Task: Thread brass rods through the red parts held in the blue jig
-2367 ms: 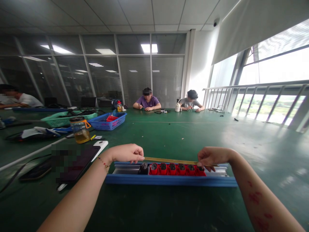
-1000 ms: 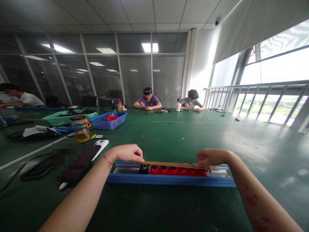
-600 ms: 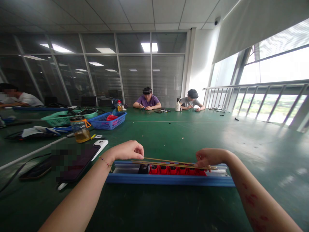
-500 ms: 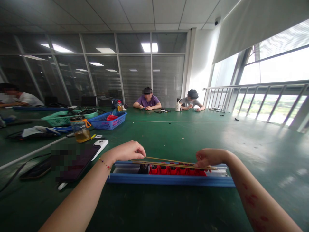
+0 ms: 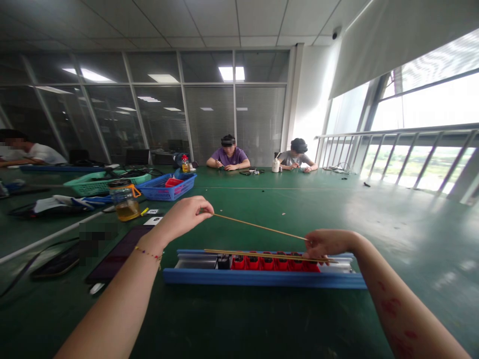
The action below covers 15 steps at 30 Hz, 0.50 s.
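Note:
My left hand (image 5: 187,218) pinches the left end of a thin wooden stick (image 5: 258,228), raised above the table. The stick slants down to the right, where its other end meets the fingers of my right hand (image 5: 329,243). Closed fingers of the right hand also touch several similar sticks (image 5: 254,254) lying along the top of a long blue-edged channel (image 5: 262,279). Inside the channel stand a row of red holders (image 5: 267,264) with dark openings and one black block (image 5: 224,262). The right fingertips are partly hidden by the hand.
On the left lie a dark tablet-like slab (image 5: 118,259), a phone (image 5: 56,262) and a jar of amber liquid (image 5: 125,202). Behind them stand a blue basket (image 5: 168,188) and a green basket (image 5: 90,185). Two people sit across the green table (image 5: 239,204), another far left.
My left hand has moved up and left, lifting one end of a stick away from the others on the channel. The right hand has stayed almost in place.

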### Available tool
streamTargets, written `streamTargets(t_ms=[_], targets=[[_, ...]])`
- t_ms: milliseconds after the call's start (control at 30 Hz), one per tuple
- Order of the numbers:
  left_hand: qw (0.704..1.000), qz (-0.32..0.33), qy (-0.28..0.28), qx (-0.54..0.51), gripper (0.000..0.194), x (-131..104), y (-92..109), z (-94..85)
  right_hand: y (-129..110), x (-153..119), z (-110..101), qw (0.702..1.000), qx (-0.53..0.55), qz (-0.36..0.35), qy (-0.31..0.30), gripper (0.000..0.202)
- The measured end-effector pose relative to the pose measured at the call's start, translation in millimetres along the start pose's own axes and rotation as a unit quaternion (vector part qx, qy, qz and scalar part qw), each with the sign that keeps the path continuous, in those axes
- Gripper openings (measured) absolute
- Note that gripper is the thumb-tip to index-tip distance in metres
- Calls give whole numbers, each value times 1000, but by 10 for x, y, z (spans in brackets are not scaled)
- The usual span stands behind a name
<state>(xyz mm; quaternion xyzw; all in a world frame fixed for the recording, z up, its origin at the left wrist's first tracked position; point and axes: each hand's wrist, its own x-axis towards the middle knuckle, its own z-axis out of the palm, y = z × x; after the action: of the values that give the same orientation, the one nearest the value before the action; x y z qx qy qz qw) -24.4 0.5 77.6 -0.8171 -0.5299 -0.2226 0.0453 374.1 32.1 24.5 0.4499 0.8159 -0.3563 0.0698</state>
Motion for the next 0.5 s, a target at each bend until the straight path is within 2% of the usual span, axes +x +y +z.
streamTargets(t_ms=[67,200,500], targets=[[1000,-10,12,8,18,22,-106,23,19,5,2,1000,6,0,3,52],[1000,-24,-9,1,19,76,-284,194,67,16,2,1000,9,-1,11,51],[986,-62,-146,-45,15,127,-447,898,32,-5,8,1000,16,-16,12,50]])
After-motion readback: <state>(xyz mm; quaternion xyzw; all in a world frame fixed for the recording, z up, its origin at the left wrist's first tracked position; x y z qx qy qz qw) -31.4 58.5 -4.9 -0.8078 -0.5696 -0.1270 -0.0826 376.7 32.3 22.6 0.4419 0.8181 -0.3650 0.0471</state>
